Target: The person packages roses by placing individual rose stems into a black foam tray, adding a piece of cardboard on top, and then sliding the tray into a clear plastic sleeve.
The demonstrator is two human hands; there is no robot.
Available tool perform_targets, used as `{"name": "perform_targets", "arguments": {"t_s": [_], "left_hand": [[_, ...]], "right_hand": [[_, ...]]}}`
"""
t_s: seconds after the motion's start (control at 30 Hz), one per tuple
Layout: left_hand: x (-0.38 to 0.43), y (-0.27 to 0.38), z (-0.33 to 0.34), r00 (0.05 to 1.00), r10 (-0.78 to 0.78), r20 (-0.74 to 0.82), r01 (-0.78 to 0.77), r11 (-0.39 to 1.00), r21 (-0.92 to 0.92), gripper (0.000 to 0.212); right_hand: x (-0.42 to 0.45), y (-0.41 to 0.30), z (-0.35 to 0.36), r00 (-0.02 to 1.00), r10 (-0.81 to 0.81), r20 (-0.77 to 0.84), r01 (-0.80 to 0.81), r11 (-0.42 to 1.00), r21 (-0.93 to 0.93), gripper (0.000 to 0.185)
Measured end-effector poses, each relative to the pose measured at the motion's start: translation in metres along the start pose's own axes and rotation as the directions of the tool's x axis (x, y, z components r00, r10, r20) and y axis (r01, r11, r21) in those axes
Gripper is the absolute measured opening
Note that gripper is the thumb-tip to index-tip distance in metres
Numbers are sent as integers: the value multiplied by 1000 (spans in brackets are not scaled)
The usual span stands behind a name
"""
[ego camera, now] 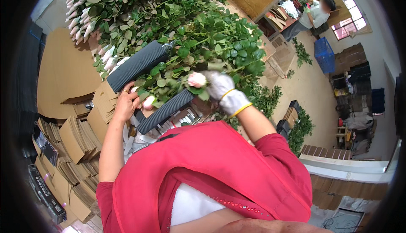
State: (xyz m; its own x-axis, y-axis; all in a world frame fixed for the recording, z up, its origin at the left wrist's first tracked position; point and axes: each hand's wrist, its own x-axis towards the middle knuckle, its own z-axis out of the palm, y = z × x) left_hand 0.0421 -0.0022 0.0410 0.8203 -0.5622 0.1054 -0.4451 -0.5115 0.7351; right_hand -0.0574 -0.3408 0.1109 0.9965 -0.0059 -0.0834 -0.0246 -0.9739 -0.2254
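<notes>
My left hand (126,102), bare with a ring on one finger, is at the lower end of a dark corrugated sheet (138,64). Its fingertips are beside a pink-and-white rose bloom (148,102); whether they grip anything is unclear. My right hand (222,90) wears a white work glove with yellow trim and is blurred. It is closed around a pale pink rose (196,79) just behind the bloom. Between the hands, leafy stems lie in the trough between the sheet's two raised sides, the nearer side (166,110) being close to my body.
Behind the sheet rises a large heap of leafy rose stems (177,17), with several white-sleeved buds (81,20) at its left. Stacked cardboard pieces (76,137) stand at left. A blue crate (324,54) sits on the floor. Another person (314,15) works at a far table.
</notes>
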Motion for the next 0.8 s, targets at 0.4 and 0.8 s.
{"name": "perform_targets", "arguments": {"t_s": [0.4,0.8], "left_hand": [[3,-9,1,1000,-16,0,16,1000,10,8],[-6,-6,-9,997,-23,78,12,990,138,13]], "right_hand": [[-177,193,-131,927,154,-341,-261,919,-296,40],[-253,255,-52,431,874,224,-738,484,-470,40]]}}
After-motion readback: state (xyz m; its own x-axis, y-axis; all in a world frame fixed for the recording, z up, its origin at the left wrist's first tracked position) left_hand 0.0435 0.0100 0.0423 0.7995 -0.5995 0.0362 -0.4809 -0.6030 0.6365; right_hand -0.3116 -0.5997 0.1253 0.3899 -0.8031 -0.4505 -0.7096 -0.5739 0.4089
